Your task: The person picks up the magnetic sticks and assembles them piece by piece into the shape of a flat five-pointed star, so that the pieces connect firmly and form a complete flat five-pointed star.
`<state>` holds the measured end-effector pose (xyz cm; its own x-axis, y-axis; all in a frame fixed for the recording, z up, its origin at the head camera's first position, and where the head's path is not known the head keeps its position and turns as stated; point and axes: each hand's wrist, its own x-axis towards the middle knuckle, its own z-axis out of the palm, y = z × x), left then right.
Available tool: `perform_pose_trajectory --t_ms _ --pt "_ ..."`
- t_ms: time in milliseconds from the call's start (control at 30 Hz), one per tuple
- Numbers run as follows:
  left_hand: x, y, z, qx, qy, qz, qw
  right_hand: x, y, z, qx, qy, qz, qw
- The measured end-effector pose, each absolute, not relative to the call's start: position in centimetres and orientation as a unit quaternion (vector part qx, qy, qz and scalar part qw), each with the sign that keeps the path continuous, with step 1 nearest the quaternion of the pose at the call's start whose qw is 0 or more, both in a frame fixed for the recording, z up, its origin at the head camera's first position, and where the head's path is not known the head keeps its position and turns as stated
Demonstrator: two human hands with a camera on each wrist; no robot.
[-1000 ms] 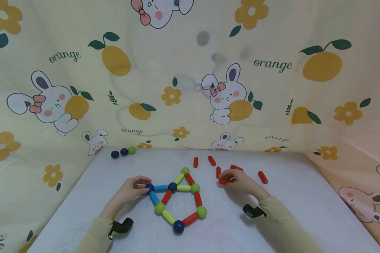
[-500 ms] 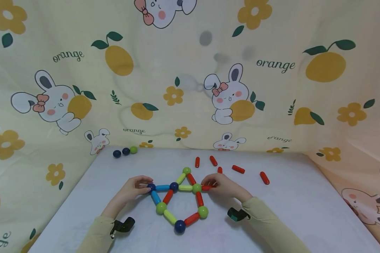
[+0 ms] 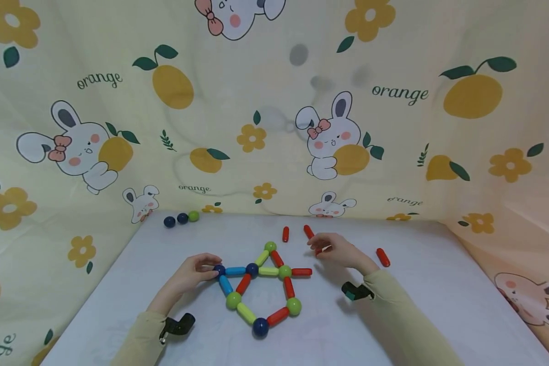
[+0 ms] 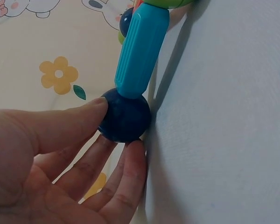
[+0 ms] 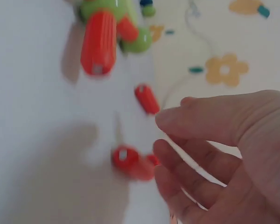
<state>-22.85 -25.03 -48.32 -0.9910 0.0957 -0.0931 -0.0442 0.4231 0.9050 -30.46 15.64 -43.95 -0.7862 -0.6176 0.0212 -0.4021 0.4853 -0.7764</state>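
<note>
In the head view, a flat frame of green and dark blue balls joined by coloured magnetic sticks lies mid-table. My left hand (image 3: 195, 272) pinches the dark blue ball (image 4: 126, 116) at its left corner between thumb and fingers. A blue stick (image 4: 143, 51) runs from that ball. On the right side, a red stick (image 3: 301, 272) juts out from a green ball (image 3: 285, 272). My right hand (image 3: 338, 250) hovers over loose red sticks, its thumb and fingers apart with nothing between them. Close to its fingertips lies one red stick (image 5: 136, 164), partly blurred.
More loose red sticks lie at the back: one stick (image 3: 285, 234) behind the frame, another stick (image 3: 308, 232) beside it. A further red stick (image 3: 383, 257) is to the right. Two dark blue balls (image 3: 170, 222) and a green ball (image 3: 194, 216) sit back left.
My right hand carried a red stick leftwards to the frame's right green ball and let go; the stick stays there. The hand has since moved back right. My left hand keeps its hold.
</note>
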Motion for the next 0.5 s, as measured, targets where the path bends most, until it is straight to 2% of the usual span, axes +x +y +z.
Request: perform_pose_trajectory --t_ms 167,500 --pt "-22.9 -25.2 -48.4 0.022 0.84 0.538 0.066 -32.5 16.5 -45.3 -0.274 0.871 -0.39 0.118" --pt "-22.8 -25.0 -47.9 0.021 0.839 0.54 0.072 -33.7 15.8 -46.3 -0.231 0.895 -0.364 0.113"
